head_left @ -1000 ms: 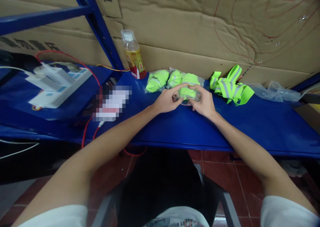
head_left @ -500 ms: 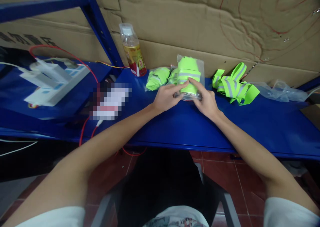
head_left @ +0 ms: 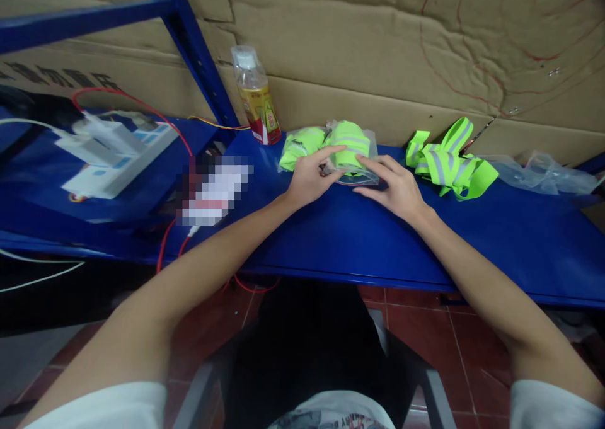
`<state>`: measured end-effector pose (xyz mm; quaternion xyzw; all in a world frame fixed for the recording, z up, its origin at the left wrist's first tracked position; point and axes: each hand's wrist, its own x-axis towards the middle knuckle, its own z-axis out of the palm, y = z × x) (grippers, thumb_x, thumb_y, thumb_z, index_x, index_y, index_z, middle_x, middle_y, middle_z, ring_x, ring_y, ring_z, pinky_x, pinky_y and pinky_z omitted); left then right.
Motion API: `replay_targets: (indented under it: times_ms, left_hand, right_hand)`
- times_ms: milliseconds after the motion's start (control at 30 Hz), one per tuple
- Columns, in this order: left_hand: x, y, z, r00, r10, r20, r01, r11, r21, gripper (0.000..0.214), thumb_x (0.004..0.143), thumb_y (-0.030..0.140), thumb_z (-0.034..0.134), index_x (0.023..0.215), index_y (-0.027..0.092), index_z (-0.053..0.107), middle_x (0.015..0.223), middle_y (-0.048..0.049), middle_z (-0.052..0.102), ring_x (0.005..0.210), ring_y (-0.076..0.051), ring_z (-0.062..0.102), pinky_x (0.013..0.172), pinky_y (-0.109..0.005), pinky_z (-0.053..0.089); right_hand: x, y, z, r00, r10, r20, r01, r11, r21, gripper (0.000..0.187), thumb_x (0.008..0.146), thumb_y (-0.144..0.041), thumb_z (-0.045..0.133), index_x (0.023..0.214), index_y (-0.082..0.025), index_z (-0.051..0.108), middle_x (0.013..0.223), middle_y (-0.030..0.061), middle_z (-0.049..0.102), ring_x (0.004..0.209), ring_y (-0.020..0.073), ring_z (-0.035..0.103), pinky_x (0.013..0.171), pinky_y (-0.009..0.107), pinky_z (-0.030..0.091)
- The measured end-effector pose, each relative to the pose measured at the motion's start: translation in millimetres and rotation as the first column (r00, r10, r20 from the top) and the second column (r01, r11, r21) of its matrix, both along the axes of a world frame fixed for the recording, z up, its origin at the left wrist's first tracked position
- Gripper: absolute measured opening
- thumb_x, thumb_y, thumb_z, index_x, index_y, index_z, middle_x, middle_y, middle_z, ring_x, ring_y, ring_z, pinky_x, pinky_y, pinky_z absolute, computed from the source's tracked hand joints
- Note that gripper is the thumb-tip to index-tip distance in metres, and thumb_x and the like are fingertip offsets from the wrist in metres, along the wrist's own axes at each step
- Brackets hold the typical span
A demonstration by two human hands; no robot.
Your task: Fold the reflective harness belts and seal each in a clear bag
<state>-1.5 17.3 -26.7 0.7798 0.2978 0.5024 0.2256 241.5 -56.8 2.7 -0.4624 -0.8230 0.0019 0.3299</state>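
Note:
A clear plastic bag with a folded neon-yellow reflective vest [head_left: 350, 153] lies on the blue shelf [head_left: 359, 234]. My left hand [head_left: 308, 180] pinches the bag's near left edge, thumb and fingers closed on it. My right hand [head_left: 397, 187] rests at the bag's near right edge, fingers stretched over the plastic. Another bagged vest [head_left: 299, 147] lies just left of it, against the cardboard wall.
An unbagged reflective vest [head_left: 449, 161] lies to the right, with empty clear bags [head_left: 539, 174] beyond it. A drink bottle [head_left: 258, 98] stands at the back by the blue upright [head_left: 193, 45]. A white power strip [head_left: 113, 155] and red cables [head_left: 163, 246] lie at the left.
The bagged vest, held upright half a second ago, has been tipped back down flat toward the wall. Both hands have followed it; my right hand's fingers have loosened.

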Motion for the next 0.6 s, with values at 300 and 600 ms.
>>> replay_targets:
  times_ms: [300,600]
  left_hand:
    - [-9.4,3.4,8.9,0.951,-0.042,-0.307,0.141,0.941,0.308,0.06,0.091,0.062,0.082,0.142,0.032,0.074,0.095,-0.0041,0.078,0.092,-0.023,0.069,0.091,-0.037,0.057]
    - [-5.4,8.2,-1.7,0.889,0.069,-0.453,0.15,0.891,0.428,0.037,0.113,0.049,0.05,0.133,0.037,0.079,0.082,-0.0031,0.063,0.082,-0.018,0.064,0.071,-0.027,0.05]
  right_hand:
    - [18.5,-5.9,9.3,0.967,-0.128,0.218,0.093,0.982,0.162,0.038,0.109,-0.038,0.061,0.146,-0.039,0.071,0.146,0.0138,0.064,0.124,0.0365,0.069,0.09,0.051,0.065]
    - [10.2,-9.0,2.8,0.932,-0.026,0.362,-0.065,0.969,0.237,0.031,0.11,-0.034,0.056,0.139,-0.026,0.067,0.136,0.015,0.073,0.125,0.0355,0.069,0.102,0.056,0.058]
